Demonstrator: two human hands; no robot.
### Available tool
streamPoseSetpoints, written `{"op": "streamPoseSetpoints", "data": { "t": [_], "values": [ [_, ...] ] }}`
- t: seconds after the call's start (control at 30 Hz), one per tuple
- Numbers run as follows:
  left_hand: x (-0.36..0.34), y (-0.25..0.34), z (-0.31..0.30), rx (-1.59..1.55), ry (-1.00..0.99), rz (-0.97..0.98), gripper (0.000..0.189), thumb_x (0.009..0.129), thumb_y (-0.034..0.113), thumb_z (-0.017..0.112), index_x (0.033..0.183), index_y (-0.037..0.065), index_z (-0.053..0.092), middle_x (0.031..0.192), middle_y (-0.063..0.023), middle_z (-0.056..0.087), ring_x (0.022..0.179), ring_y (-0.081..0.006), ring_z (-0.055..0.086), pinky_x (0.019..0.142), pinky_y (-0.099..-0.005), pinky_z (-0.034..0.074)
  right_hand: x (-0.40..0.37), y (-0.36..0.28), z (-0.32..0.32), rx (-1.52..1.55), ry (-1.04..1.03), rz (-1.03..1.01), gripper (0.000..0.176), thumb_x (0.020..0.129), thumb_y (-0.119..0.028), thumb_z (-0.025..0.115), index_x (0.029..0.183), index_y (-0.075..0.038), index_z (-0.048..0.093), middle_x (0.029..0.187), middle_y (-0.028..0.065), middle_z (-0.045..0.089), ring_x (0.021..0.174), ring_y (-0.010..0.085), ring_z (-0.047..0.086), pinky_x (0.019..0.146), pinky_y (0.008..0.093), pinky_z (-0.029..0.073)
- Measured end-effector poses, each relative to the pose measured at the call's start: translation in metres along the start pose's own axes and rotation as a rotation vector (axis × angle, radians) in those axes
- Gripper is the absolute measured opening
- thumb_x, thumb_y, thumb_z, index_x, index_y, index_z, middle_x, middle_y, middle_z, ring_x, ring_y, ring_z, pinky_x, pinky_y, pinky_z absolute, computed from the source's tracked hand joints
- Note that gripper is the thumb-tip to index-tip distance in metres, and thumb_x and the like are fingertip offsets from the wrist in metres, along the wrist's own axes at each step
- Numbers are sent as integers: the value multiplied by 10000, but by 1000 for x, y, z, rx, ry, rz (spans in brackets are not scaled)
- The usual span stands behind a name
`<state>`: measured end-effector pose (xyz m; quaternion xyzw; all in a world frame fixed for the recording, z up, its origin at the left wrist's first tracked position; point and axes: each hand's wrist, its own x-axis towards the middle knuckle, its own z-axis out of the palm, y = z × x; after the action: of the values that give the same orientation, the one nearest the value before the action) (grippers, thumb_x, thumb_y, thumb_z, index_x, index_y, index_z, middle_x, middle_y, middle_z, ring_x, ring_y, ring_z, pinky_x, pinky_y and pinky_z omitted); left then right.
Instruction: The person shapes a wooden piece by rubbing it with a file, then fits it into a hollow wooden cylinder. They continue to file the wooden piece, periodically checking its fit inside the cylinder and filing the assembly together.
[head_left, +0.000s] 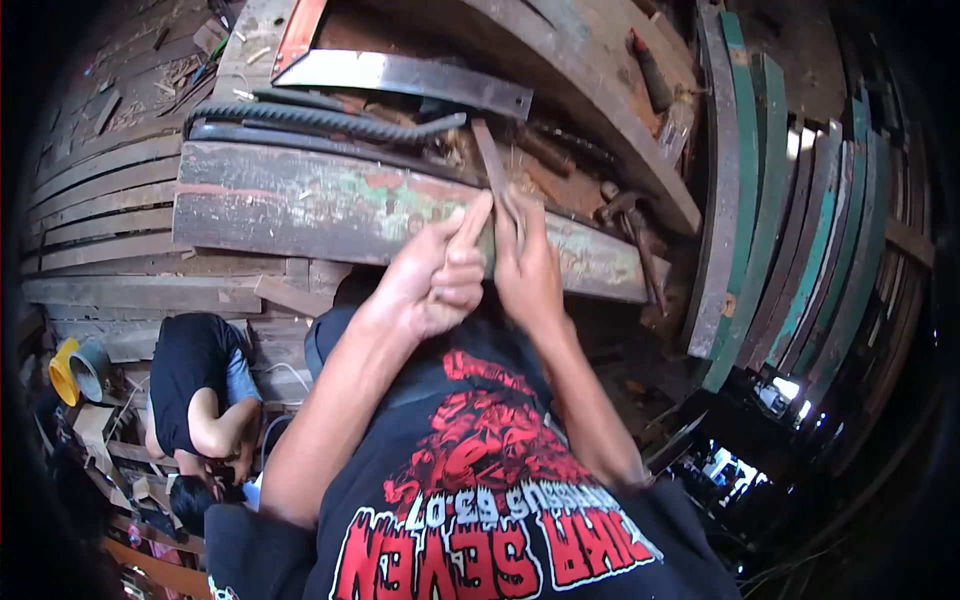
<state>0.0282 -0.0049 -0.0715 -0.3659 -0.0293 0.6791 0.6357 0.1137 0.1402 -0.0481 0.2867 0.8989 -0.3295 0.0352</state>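
My left hand (440, 282) is closed in a fist around a slender tan piece like a wooden stick (474, 222), its upper end pointing at my other hand. Beside it, my right hand (526, 268) grips a flat, narrow greyish-brown bar (489, 158), which points away from me. Both hands are close together over the near edge of a worn plank (300, 205) with flaking green and red paint. Past the plank lie a ribbed steel rod (325, 122) and a try square with a metal blade (400, 76) and orange handle.
A hammer (640, 235) rests at the plank's right end. Several long boards with green edges (745, 190) stand along the right. Another person (195, 390) bends down at the lower left, near a yellow container (63, 372) and a grey bucket (92, 370).
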Motion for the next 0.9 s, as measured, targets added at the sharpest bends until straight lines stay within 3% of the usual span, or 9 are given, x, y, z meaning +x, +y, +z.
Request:
{"op": "streamPoseSetpoints", "data": {
  "t": [0.07,0.17,0.27,0.33,0.47,0.6,0.63,0.77,0.9],
  "values": [
    [-7,-4,0,-28,-43,3,413,1145,405,386,1558,395,415,617,69,444,380,-31,366,333,-191,314,-42,14,4,61,71,-111,428,1092,-228,514,1483,-64,450,1098,321,711,1049,533,678,881,542,550],
    [-3,-4,-8,35,-57,5,414,1142,437,395,1555,408,387,635,83,434,409,-31,358,359,-185,295,-56,12,5,217,41,68,428,1099,-236,509,1477,-40,461,1260,311,670,1173,483,664,958,500,535],
    [-5,-18,-1,-3,-21,59,450,1139,460,394,1583,411,335,648,85,437,420,-30,367,375,-185,305,-53,-7,-2,236,65,38,412,1103,-224,512,1466,-32,485,1329,294,649,1220,434,667,985,468,531],
    [-3,-24,-4,-31,-15,58,434,1142,473,373,1567,395,334,672,80,442,423,-36,353,393,-189,305,-46,-6,-5,113,65,-145,407,1105,-220,516,1464,-30,491,1320,286,661,1205,424,681,975,459,537],
    [-8,-29,-1,-77,86,82,281,1154,419,356,1288,236,522,633,64,466,389,-32,379,347,-187,306,-57,-15,-14,266,5,64,383,1093,-215,546,1428,-30,532,1245,255,708,1142,437,705,939,463,558],
    [-23,-30,4,-58,118,106,306,1159,384,359,1118,161,566,616,60,479,368,-26,393,326,-185,308,-65,-22,-9,179,-55,0,393,1075,-212,576,1442,-79,540,1160,266,729,1060,451,721,865,481,578],
    [-24,-28,2,-47,126,94,313,1158,382,366,1088,160,575,614,65,473,368,-25,392,323,-183,306,-65,-18,-9,144,-61,-31,389,1065,-213,589,1437,-108,548,1091,260,740,981,457,729,797,505,584],
    [-20,-30,4,1,170,107,307,1155,387,372,1066,163,563,611,62,467,367,-27,390,318,-187,306,-47,-19,-9,29,-63,-42,362,1057,-225,589,1405,-127,567,981,260,739,855,487,718,700,550,566],
    [-20,-33,4,15,215,113,310,1150,397,382,1054,156,552,608,54,462,364,-32,383,311,-193,304,-10,-12,1,58,-126,73,365,1066,-236,575,1412,-126,542,944,286,726,859,506,706,697,568,553]
  ]
}}
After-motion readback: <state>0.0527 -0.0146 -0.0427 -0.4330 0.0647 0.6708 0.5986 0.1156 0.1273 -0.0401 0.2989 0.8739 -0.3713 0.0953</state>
